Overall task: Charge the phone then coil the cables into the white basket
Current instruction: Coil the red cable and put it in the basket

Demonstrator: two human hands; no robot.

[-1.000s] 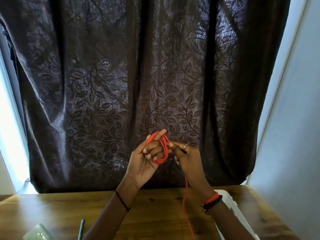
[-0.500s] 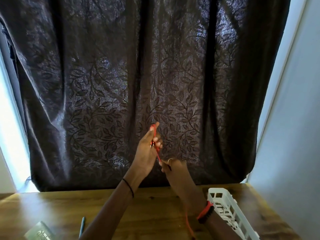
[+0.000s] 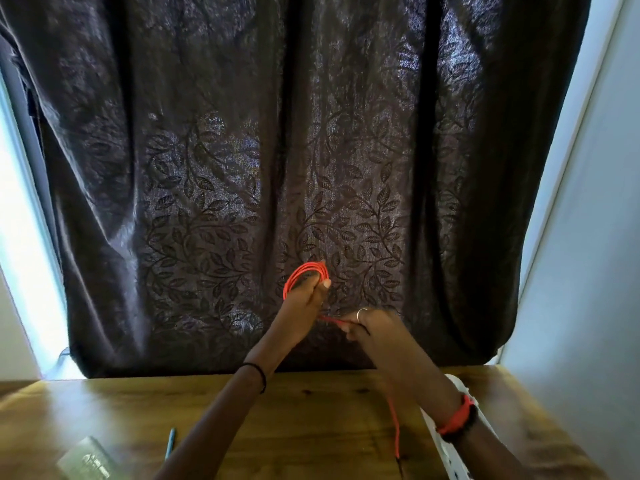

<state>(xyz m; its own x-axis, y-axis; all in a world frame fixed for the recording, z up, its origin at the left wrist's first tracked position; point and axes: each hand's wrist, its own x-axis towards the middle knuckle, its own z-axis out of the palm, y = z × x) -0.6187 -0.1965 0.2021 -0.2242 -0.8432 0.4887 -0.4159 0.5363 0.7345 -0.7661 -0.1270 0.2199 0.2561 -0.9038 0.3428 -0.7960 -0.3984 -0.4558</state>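
Observation:
My left hand [image 3: 304,303] is raised in front of the curtain and grips a coil of red cable [image 3: 304,271] looped over its fingers. My right hand [image 3: 372,327], just below and to the right, pinches the same cable where it leaves the coil. The loose tail of the cable [image 3: 394,427] hangs down under my right forearm to its dark plug end above the table. The white basket [image 3: 446,452] lies at the table's right, mostly hidden by my right arm. No phone is clearly visible.
A wooden table [image 3: 311,410] fills the bottom of the view. A grey-green flat object [image 3: 86,464] and a thin blue cable or pen [image 3: 170,443] lie near its front left. A dark leaf-patterned curtain [image 3: 277,168] hangs behind, with a pale wall [image 3: 588,271] on the right.
My left hand has turned, so the coil shows as open loops again after being edge-on. My right hand swung down and out to the right, drawing the cable around.

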